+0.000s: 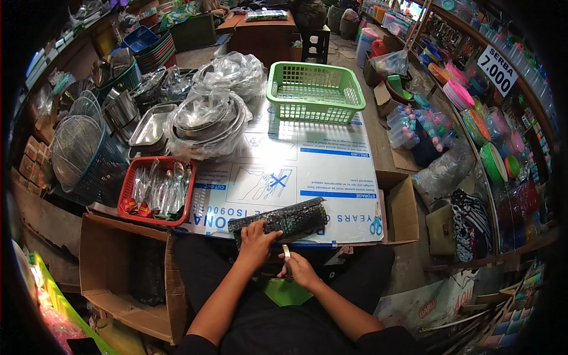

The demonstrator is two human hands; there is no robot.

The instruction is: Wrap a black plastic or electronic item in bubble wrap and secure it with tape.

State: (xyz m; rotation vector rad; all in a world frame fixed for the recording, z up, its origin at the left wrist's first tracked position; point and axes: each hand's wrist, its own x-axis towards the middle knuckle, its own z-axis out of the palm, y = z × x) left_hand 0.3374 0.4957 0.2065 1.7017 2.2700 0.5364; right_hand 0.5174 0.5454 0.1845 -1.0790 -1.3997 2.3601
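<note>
A parcel wrapped in black bubble wrap (293, 219) lies slantwise near the front edge of the table, its right end farther from me. My left hand (256, 242) grips its near left part, fingers over the top and thumb along the near side. Just off the table edge, over my lap, my right hand (301, 268) pinches a small pale yellowish item (286, 251), perhaps a roll of tape seen edge-on. Light-blue-handled scissors (376, 226) rest at the table's front right corner. What the wrap encloses is hidden.
A red basket (191, 195) of plastic-wrapped cutlery stands left. Behind it are bagged metal bowls (208, 120) and metal trays (151, 124). A green basket (310, 111) sits at the back. Open cardboard boxes flank me, left (173, 284) and right (406, 208).
</note>
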